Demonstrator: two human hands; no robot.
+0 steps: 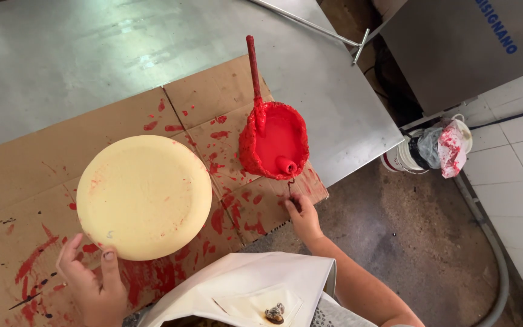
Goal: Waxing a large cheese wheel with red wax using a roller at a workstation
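A round pale-yellow wheel (143, 195) with a few red specks lies flat on paint-spattered cardboard (25, 163). My left hand (92, 284) rests at the wheel's near edge, thumb on its rim. To the right stands a red-coated basin of red paint (276, 140), a red-covered brush handle (253, 66) sticking up from it and a small roller (286, 165) lying in the paint. My right hand (302, 217) is at the cardboard's near right edge, just below the basin, pinching the thin wire (289, 184) that leads up to the roller.
The cardboard lies on a steel table (92, 48). A white bucket (402, 158) stuffed with red-stained plastic bags (449, 148) stands on the floor at right, beside a grey metal cabinet (455, 48) and white tiles. My white apron (243, 284) fills the bottom.
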